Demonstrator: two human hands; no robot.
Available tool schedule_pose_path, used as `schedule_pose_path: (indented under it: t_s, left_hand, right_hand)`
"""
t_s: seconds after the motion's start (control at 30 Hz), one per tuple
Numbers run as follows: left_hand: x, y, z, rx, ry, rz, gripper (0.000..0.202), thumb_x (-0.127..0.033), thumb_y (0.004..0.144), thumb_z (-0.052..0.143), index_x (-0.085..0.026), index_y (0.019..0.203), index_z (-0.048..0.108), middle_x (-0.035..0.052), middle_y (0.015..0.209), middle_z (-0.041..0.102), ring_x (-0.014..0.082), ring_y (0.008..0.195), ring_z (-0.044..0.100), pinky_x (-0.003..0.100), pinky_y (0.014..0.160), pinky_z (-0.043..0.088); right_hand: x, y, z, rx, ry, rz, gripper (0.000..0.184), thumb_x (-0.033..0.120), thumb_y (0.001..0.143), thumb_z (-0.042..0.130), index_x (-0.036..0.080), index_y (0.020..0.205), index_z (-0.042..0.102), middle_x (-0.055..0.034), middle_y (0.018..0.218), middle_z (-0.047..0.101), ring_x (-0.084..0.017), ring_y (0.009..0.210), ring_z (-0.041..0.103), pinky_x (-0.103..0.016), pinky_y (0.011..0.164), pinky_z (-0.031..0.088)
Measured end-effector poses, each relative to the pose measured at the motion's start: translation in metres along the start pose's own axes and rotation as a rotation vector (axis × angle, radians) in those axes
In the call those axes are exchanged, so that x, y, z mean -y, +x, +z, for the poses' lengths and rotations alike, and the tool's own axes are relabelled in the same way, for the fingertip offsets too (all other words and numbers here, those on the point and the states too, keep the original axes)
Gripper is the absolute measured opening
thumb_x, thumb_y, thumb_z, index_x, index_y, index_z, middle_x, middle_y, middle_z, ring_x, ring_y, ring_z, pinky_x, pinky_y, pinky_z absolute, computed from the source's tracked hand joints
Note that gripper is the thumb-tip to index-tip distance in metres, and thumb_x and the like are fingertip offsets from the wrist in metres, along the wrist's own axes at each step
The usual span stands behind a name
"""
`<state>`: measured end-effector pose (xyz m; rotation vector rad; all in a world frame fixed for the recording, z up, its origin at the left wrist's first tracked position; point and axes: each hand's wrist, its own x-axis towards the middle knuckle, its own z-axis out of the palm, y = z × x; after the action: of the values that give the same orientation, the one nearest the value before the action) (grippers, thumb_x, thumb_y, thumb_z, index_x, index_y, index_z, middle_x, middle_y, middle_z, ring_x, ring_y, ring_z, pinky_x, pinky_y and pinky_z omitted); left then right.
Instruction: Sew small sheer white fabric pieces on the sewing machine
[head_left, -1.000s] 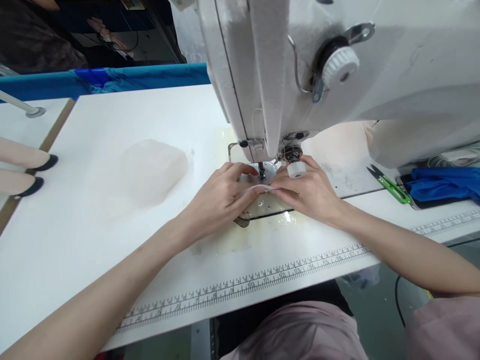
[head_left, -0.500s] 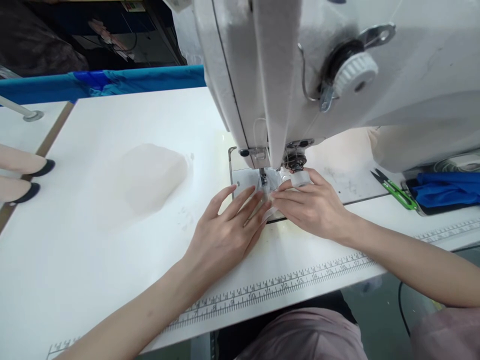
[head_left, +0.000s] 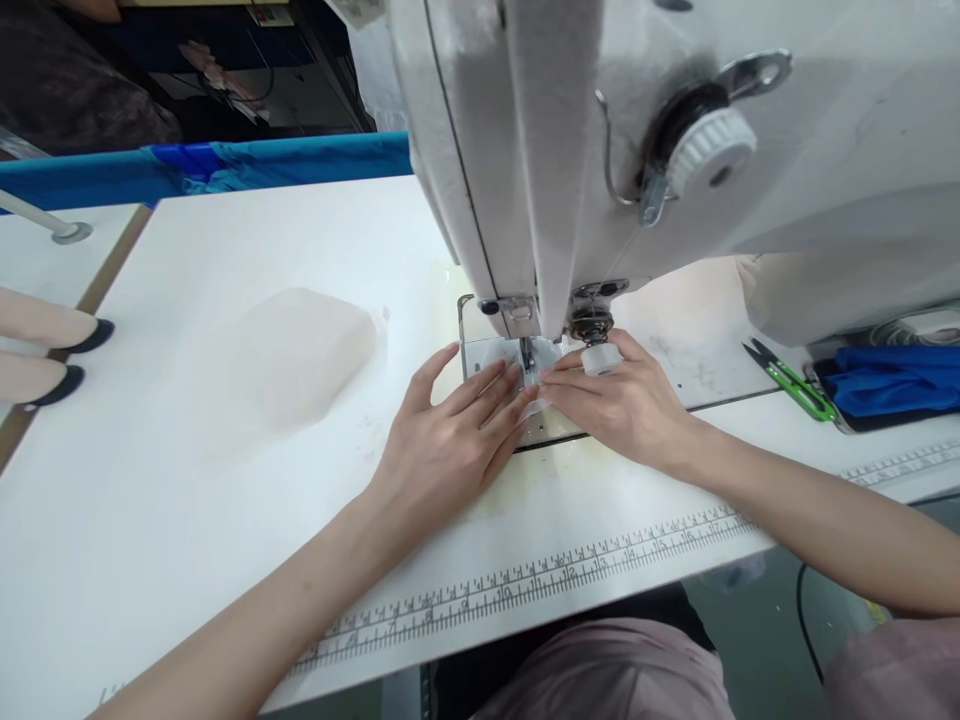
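A small piece of sheer white fabric (head_left: 537, 407) lies under the presser foot (head_left: 527, 355) of a white sewing machine (head_left: 480, 150). My left hand (head_left: 450, 435) rests flat just left of the foot, fingers spread, their tips at the fabric. From the other side, my right hand (head_left: 630, 405) has its fingers pressed together on the fabric's right edge. Part of the fabric is hidden under the fingertips. Beneath is the metal needle plate (head_left: 551, 430).
Green thread snips (head_left: 801, 388) lie at the right beside blue cloth (head_left: 892, 380) in a dark tray. A printed ruler (head_left: 525, 592) runs along the front edge of the white table (head_left: 300, 520). Two pale, black-tipped rods (head_left: 45, 320) jut in from the left.
Both hands stay near the foot. My left hand has shifted slightly left and its thumb has lifted away upward; the fabric between the hands now looks flatter and turned.
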<state>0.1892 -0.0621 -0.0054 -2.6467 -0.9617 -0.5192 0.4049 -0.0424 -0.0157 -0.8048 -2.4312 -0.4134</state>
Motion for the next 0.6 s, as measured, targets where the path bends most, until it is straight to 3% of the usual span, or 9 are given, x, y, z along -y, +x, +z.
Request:
schedule_pose_path:
  t_s: [0.2,0.37,0.6]
  left_hand:
    - [0.0027,0.0022,0.0014,0.008,-0.013,-0.018,0.028,-0.019,0.095,0.050,-0.018,0.122,0.057,0.0081,0.119,0.066,0.0249,0.114,0.061,0.056,0.108,0.034]
    - [-0.0012,-0.0015,0.0003,-0.035,-0.002,0.014,0.030,-0.016,0.093,0.053,-0.020,0.123,0.056,0.0050,0.118,0.067,0.0211,0.112,0.062,0.050,0.111,0.032]
    - [0.0003,-0.0033,0.0026,-0.058,-0.033,0.008,0.031,-0.014,0.091,0.054,-0.017,0.122,0.058,0.0069,0.117,0.067,0.0217,0.111,0.063,0.050,0.111,0.033]
  right_hand:
    - [-0.0013,0.0019,0.0017,0.044,-0.049,0.002,0.021,0.008,0.092,0.051,0.019,0.089,0.069,0.0020,0.089,0.074,-0.014,0.081,0.063,-0.038,0.099,0.041]
    - [0.0025,-0.0003,-0.0015,0.048,-0.015,0.037,0.019,0.021,0.095,0.051,0.017,0.094,0.070,0.0004,0.092,0.074,-0.015,0.086,0.063,-0.039,0.105,0.037]
    - [0.0037,-0.0006,-0.0043,0.083,-0.023,0.042,0.021,0.022,0.096,0.051,0.018,0.094,0.071,-0.0012,0.101,0.073,-0.017,0.086,0.063,-0.040,0.109,0.034]
